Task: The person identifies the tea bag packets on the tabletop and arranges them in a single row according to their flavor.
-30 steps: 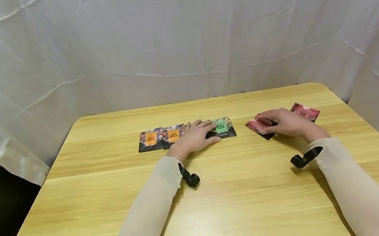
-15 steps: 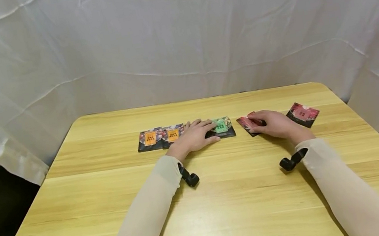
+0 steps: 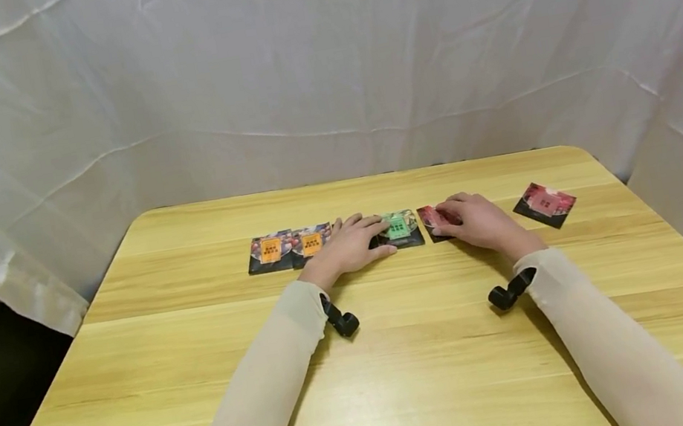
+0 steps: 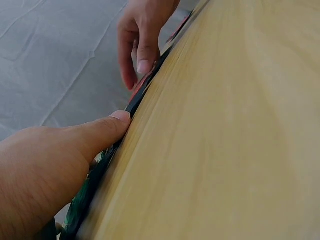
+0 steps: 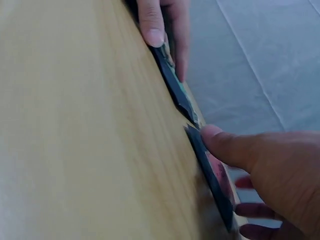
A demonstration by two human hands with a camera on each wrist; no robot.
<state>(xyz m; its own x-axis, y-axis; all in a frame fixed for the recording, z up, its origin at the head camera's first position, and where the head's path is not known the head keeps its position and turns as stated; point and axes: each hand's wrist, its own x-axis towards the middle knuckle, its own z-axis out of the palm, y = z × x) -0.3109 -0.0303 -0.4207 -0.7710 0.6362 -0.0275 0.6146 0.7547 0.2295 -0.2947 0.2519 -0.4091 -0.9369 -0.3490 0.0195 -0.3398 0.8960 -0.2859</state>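
Note:
A row of flat food packets runs along the far part of the table. My left hand (image 3: 354, 245) lies with spread fingers on the green-labelled packet (image 3: 404, 229) and hides the packets left of it. In the left wrist view its thumb touches the packets' near edge. My right hand (image 3: 481, 220) rests its fingertips and thumb on a red-labelled packet (image 3: 430, 222), just right of the green one. A narrow gap between these two packets shows in the right wrist view. The red packet (image 5: 220, 172) lies flat, partly covered by the hand.
Two orange-labelled packets (image 3: 271, 252) lie at the row's left end. Another red-labelled packet (image 3: 546, 204) lies askew to the right of my right hand. The wooden table (image 3: 407, 360) ends at a white curtain (image 3: 319, 81) behind.
My right hand has slid the red-labelled packet left toward the green one, and the packet has turned straighter to the row. The left hand has stayed in place.

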